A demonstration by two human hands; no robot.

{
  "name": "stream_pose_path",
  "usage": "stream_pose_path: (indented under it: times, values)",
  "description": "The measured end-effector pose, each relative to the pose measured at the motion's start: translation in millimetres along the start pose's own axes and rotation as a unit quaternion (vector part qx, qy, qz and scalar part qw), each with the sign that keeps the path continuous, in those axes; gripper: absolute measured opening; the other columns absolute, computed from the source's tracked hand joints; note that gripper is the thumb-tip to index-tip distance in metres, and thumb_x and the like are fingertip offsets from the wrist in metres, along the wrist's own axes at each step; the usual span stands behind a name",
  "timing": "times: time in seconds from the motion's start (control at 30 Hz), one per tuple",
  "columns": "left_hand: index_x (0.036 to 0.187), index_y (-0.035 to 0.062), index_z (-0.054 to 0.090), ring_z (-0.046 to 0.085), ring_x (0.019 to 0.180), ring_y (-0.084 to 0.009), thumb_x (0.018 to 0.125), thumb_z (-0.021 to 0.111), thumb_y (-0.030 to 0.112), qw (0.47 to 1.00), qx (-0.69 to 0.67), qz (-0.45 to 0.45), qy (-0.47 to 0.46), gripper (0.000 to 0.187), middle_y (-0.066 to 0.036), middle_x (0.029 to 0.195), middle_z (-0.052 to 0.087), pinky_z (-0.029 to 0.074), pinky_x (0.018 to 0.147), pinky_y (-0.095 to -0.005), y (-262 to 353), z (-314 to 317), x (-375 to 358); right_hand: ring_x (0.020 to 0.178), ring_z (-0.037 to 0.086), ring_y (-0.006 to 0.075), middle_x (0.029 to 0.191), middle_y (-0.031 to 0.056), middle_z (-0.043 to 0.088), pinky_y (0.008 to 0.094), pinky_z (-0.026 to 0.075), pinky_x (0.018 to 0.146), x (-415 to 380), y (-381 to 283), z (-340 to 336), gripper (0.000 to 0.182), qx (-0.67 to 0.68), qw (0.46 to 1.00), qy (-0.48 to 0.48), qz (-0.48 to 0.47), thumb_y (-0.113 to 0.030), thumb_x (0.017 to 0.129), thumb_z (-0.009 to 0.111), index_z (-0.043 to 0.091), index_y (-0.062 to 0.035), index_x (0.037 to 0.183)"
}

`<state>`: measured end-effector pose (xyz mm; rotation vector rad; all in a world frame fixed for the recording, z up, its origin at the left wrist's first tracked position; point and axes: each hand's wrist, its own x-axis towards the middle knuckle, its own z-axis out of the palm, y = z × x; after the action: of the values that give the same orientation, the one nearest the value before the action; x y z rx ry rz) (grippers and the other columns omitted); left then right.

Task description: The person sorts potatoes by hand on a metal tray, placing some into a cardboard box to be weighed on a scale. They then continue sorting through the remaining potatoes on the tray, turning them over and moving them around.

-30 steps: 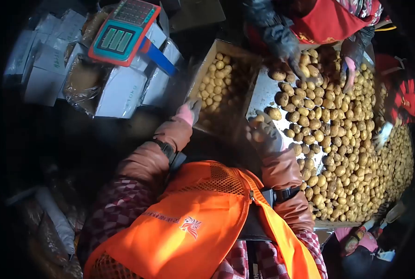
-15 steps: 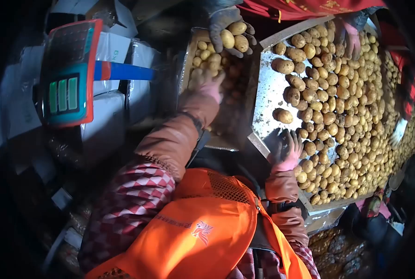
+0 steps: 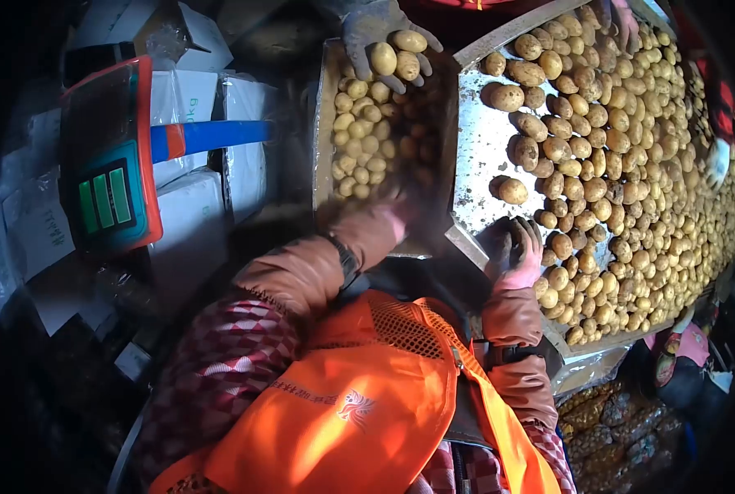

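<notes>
My left hand (image 3: 400,216), in a pink-cuffed glove, is at the near end of a box (image 3: 324,123) holding many small potatoes (image 3: 363,132). Motion and shadow smear its fingers. On the near corner of the sorting table (image 3: 476,148), my right hand (image 3: 519,253) rests with its gloved fingers stretched forward beside the potatoes (image 3: 614,181). No potato shows in its grasp. One loose potato (image 3: 512,191) lies on the bare metal just beyond it. At the box's far end, another person's grey gloved hand (image 3: 357,41) holds several potatoes (image 3: 396,59).
A scale display (image 3: 108,165) on a blue arm (image 3: 219,137) stands at left, before stacked white cartons (image 3: 190,214). Other people's gloved hands (image 3: 627,25) reach in at the table's far and right sides. Filled net bags (image 3: 618,436) lie low at right.
My left hand has drawn back toward me and right, from atop the box's potatoes to its near end. The view has shifted slightly. My right hand stays at the table corner.
</notes>
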<state>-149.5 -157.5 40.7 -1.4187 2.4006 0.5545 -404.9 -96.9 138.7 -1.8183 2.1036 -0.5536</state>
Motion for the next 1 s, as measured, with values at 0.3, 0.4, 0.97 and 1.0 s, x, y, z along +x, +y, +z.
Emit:
stream_pose_path:
  times: [0.3, 0.4, 0.97, 1.0]
  values:
    - [0.122, 0.022, 0.067, 0.063, 0.109, -0.0367, 0.089, 0.054, 0.012, 0.944, -0.19, -0.246, -0.113, 0.037, -0.02, 0.111, 0.066, 0.051, 0.093, -0.047, -53, 55, -71, 0.122, 0.056, 0.0371, 0.123, 0.0148, 0.065, 0.0471, 0.043, 0.106, -5, 16, 5, 0.031, -0.005, 1.0, -0.006, -0.025, -0.018, 0.086, 0.066, 0.068, -0.0073, 0.115]
    - [0.126, 0.0225, 0.064, 0.059, 0.115, -0.0361, 0.089, 0.054, 0.01, 0.926, -0.231, -0.298, -0.018, 0.04, -0.017, 0.119, 0.063, 0.048, 0.099, -0.0443, -61, 29, -54, 0.123, 0.055, 0.0371, 0.124, 0.0147, 0.065, 0.047, 0.042, 0.106, -7, 16, 6, 0.031, -0.004, 1.0, -0.007, -0.017, -0.02, 0.086, 0.065, 0.068, -0.0081, 0.115]
    - [0.136, 0.0205, 0.054, 0.061, 0.119, -0.0364, 0.092, 0.055, 0.016, 0.957, -0.063, -0.279, -0.055, 0.044, -0.017, 0.123, 0.064, 0.048, 0.101, -0.0468, -155, 4, 89, 0.124, 0.055, 0.0372, 0.124, 0.0135, 0.065, 0.0471, 0.041, 0.106, -5, 8, -1, 0.03, -0.001, 1.0, -0.02, 0.005, -0.023, 0.088, 0.066, 0.068, -0.0104, 0.116]
    - [0.135, 0.0197, 0.054, 0.061, 0.119, -0.0366, 0.092, 0.055, 0.016, 0.957, -0.051, -0.277, -0.073, 0.043, -0.017, 0.122, 0.065, 0.048, 0.102, -0.0467, -154, 2, 90, 0.124, 0.054, 0.0371, 0.124, 0.0132, 0.065, 0.047, 0.041, 0.107, -6, 8, -1, 0.03, -0.005, 1.0, -0.021, 0.01, -0.022, 0.088, 0.066, 0.068, -0.0106, 0.116]
